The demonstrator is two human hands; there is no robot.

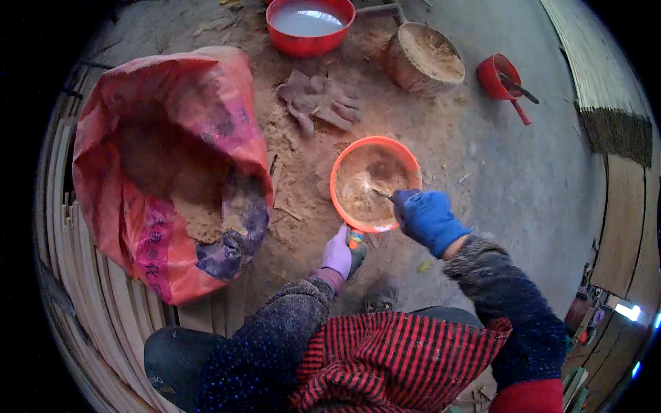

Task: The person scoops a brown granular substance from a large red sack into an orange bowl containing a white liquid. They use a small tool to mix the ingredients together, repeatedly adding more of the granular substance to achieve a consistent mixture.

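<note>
My left hand (pixel 338 255), in a purple glove, is wrapped round the short handle of an orange plastic dipper (pixel 333 186). Inside the dipper lies light brown, sawdust-like powder (pixel 358 196) with a paler, wet-looking patch near the middle. In a blue glove, my right hand (pixel 432 219) is closed at the dipper's right rim on a thin stirring tool (pixel 382 194). Its tip reaches into the powder; most of the tool is hidden by the glove, so its exact kind does not show.
A large red sack (pixel 234 76) of brown powder stands open at left. Beyond the dipper are dusty work gloves (pixel 320 100), a red basin (pixel 303 47) of cloudy liquid, a powder-filled pot (pixel 406 69) and a red dipper (pixel 490 77). Wooden strips (pixel 110 296) line the left.
</note>
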